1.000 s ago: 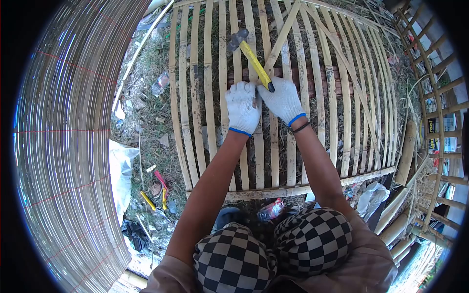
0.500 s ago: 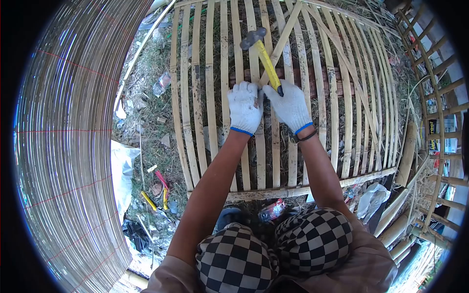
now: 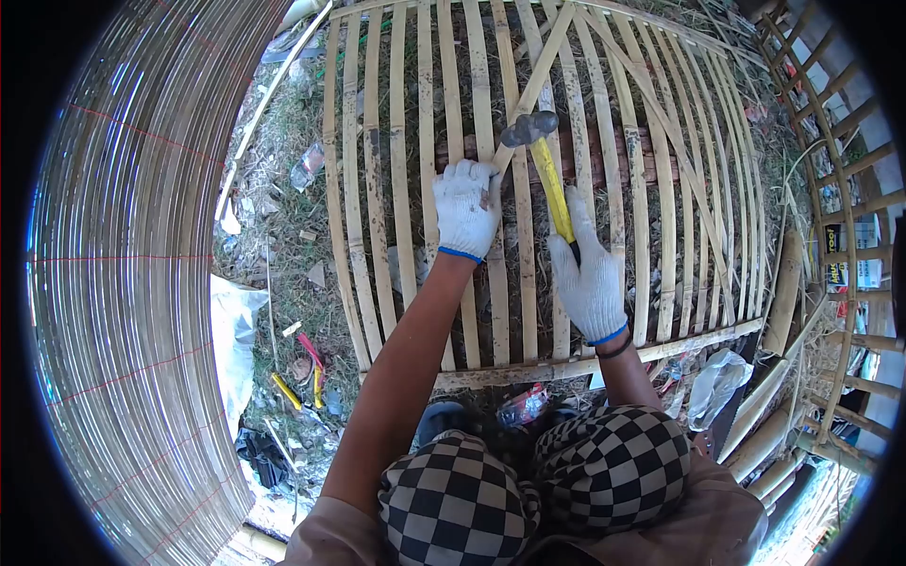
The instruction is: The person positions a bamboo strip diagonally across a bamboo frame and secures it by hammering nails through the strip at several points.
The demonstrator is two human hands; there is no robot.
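Note:
My right hand (image 3: 591,275), in a white knit glove with a blue cuff, is closed on the lower end of a hammer (image 3: 551,189) with a yellow handle. The dark metal hammer head points away from me, above the slats. My left hand (image 3: 466,209), gloved the same way, is closed at the lower end of a diagonal bamboo slat (image 3: 545,64); its fingertips are partly hidden. Both hands are over a panel of parallel bamboo slats (image 3: 503,321) lying flat before me. Beneath the panel's middle lies a reddish-brown block (image 3: 607,156).
A rolled-out blind of thin sticks (image 3: 142,264) stands along the left. Yellow-handled tools (image 3: 287,391) and a white sheet (image 3: 234,330) lie on littered grass. To the right are a bamboo lattice (image 3: 854,259), bamboo poles (image 3: 782,297) and a plastic bag (image 3: 717,387). My checkered knees (image 3: 456,505) are close below.
My right hand has moved toward me and to the right, away from my left hand, carrying the hammer. The hammer head is lower and further right. My left hand stays nearly in place.

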